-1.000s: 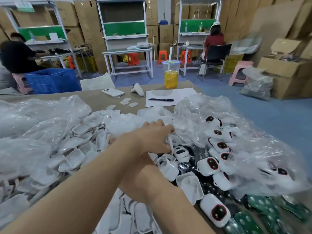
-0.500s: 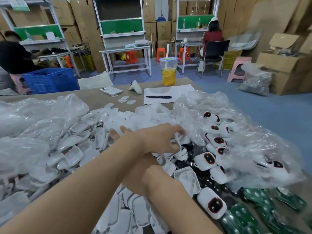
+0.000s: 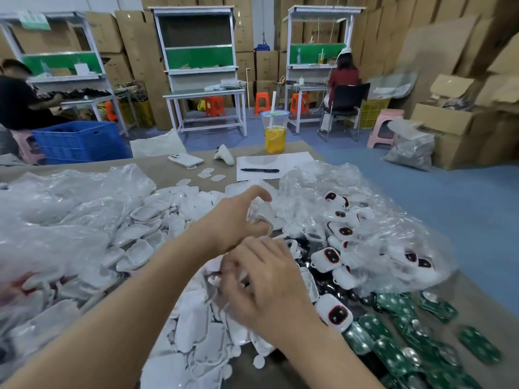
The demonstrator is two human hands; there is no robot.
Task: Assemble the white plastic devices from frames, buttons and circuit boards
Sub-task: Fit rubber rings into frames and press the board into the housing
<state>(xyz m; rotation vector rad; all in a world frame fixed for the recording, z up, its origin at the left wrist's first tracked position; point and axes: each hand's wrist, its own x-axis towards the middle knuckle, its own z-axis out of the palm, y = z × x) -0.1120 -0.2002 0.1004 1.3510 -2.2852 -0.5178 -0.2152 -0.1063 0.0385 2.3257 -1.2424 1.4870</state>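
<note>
My left hand (image 3: pixel 233 220) reaches across a heap of white plastic frames (image 3: pixel 134 248) and grips a white frame (image 3: pixel 262 216) in curled fingers, thumb raised. Just in front of it, my right hand (image 3: pixel 266 279) is blurred, its fingers bent down onto flat white parts (image 3: pixel 202 346); what it holds is unclear. White devices with red and black faces (image 3: pixel 331 256) lie to the right, partly under a clear bag (image 3: pixel 387 228). Green circuit boards (image 3: pixel 393 357) lie at the lower right.
Crumpled clear plastic (image 3: pixel 56 220) covers the table's left side. Beyond the heaps lie a phone (image 3: pixel 185 160), a white handheld device (image 3: pixel 224 154), a sheet of paper with a pen (image 3: pixel 259 170) and a cup of yellow drink (image 3: pixel 275 133). People sit at workbenches behind.
My left hand has pulled back from the frame heap with a white frame. My right hand has come out from under the left forearm and is moving.
</note>
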